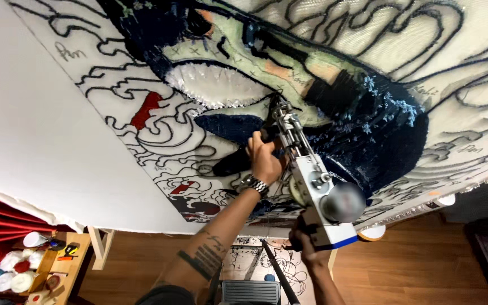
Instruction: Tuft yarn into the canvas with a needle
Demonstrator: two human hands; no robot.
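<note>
Tufting is partway along on the stretched cloth: dark blue, green and some red patches are filled, while many black-outlined shapes remain bare white. The left hand wraps its fingers around the front grip of the tufting gun, whose needle end is pressed against the blue area. The right hand has fingers closed around the rear handle below. Yarn cones sit on a wooden shelf at lower left.

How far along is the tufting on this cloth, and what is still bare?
Done: the dark blue pile, pale green patches and small red patches are filled. In hand: the left hand and right hand press the tufting gun to the stretched cloth. Left: most black-outlined swirls remain unfilled.
</note>
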